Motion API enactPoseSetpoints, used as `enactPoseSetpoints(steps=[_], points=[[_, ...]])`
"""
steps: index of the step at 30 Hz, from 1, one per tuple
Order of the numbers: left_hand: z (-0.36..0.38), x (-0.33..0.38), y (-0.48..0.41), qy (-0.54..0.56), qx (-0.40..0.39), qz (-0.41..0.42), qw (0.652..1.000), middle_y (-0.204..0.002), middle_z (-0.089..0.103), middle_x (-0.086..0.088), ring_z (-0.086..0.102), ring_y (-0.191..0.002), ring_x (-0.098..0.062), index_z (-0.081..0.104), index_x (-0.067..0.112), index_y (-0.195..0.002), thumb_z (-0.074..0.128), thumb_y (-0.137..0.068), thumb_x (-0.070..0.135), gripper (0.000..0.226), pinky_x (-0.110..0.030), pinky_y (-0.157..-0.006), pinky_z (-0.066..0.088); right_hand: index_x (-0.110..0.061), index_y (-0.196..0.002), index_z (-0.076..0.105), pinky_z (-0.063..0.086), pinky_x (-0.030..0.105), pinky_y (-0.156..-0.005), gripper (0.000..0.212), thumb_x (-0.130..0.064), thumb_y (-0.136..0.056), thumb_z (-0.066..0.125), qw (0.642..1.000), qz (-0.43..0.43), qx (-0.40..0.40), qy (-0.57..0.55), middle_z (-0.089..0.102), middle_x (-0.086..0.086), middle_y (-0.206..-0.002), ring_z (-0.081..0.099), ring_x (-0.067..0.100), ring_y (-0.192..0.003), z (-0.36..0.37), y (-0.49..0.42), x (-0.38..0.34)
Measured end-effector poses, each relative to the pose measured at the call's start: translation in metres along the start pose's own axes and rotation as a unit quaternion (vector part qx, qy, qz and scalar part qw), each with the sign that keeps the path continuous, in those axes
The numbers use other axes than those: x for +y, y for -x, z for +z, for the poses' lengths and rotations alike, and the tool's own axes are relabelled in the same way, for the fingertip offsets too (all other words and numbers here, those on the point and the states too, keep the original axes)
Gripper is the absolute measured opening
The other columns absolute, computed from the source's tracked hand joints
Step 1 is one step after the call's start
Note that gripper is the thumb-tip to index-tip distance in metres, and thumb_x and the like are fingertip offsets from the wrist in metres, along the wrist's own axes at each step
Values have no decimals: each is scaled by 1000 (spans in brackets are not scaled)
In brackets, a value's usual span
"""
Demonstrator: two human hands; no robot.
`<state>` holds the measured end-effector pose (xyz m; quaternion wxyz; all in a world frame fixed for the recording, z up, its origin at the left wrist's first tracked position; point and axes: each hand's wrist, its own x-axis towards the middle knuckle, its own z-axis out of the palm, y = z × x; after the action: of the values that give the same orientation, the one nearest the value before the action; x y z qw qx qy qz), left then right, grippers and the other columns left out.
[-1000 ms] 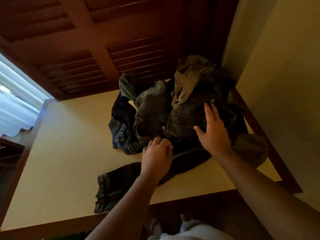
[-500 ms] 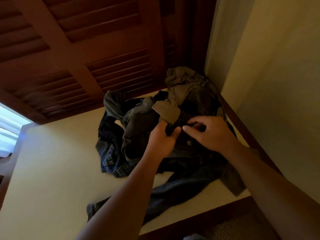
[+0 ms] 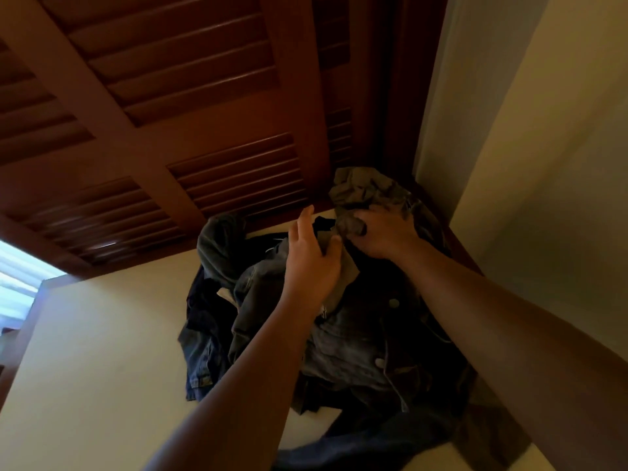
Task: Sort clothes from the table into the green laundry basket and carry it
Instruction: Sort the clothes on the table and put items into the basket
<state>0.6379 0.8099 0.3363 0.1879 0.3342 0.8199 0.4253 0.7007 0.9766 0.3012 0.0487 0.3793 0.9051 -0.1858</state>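
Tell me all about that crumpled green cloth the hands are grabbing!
The olive-green garment is a crumpled, soft-looking cloth, bunched at the back of the dark denim pile near the far corner of the table. The right hand grips a wad of it. A flap hangs down behind the left hand, which touches it; a pinch is unclear.

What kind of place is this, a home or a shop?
Most likely a room in a home, perhaps a bedroom corner. A pile of clothes lies on a cream table, dark louvred wooden doors stand behind it, and the right hand grips an olive garment from the pile.
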Motion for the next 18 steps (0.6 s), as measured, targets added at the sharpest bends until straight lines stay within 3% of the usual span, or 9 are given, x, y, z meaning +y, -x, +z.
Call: enactPoseSetpoints(steps=[2, 4, 7, 10, 12, 15, 18], points=[[3, -3, -11, -5, -15, -6, 1000, -169, 20, -2, 36, -146, -19, 14, 27, -165, 61, -103, 31, 77, -25, -98, 36, -25, -123, 57, 44, 39, -93, 34, -44, -95, 59, 1000, -4, 8, -30, 63, 8, -127, 58, 30, -118, 1, -8, 2], [5, -9, -21, -2, -31, -19, 999, -170, 20, -1, 30, -152, -23, 11, 29, -166, 64, -101, 34, 84, -31, -109, 37, -21, -111, 58, 48, 34, -81, 20, -33, -96, 62, 993, -18, 67, -95, 67, 7, -109, 63, 28, -104, -1, -9, 2], [2, -17, -34, 50, -61, -55, 995, -171, 21, -1, 36, -151, -27, 6, 45, -163, 74, -93, 44, 98, -49, -114, 46, -16, -107, 60, 55, 36, -80, 13, -21, -96, 64, 948, -63, 219, -222, 67, 4, -100, 66, 23, -96, -9, -4, -3], [-9, -16, -41, 142, -84, -29, 986, -169, 27, 1, 44, -147, -19, 1, 57, -158, 87, -78, 47, 118, -44, -107, 55, -11, -103, 61, 57, 41, -77, 10, -12, -93, 64, 891, -156, 329, -272, 63, 0, -94, 64, 17, -89, -32, 8, -22], [-20, -12, -44, 203, -85, 16, 975, -163, 39, 1, 51, -141, -14, 2, 51, -161, 92, -78, 32, 123, -40, -106, 55, -6, -102, 62, 57, 40, -78, 10, -5, -92, 63, 849, -231, 368, -302, 66, 5, -96, 66, 19, -91, -51, 24, -41], [-43, -3, -40, 253, -23, 71, 964, -135, 67, -1, 67, -124, -20, 40, 25, -151, 84, -85, 3, 82, -42, -97, 60, -2, -104, 65, 57, 30, -87, 13, -4, -91, 69, 805, -322, 334, -370, 68, 8, -101, 67, 15, -99, -69, 52, -60], [-60, -8, -28, 260, 7, 67, 963, -124, 74, -3, 71, -118, -21, 59, 17, -134, 79, -87, -2, 54, -43, -95, 59, -9, -111, 68, 58, 36, -91, 20, -25, -98, 67, 808, -289, 237, -456, 71, 0, -108, 68, 13, -105, -74, 63, -59]])
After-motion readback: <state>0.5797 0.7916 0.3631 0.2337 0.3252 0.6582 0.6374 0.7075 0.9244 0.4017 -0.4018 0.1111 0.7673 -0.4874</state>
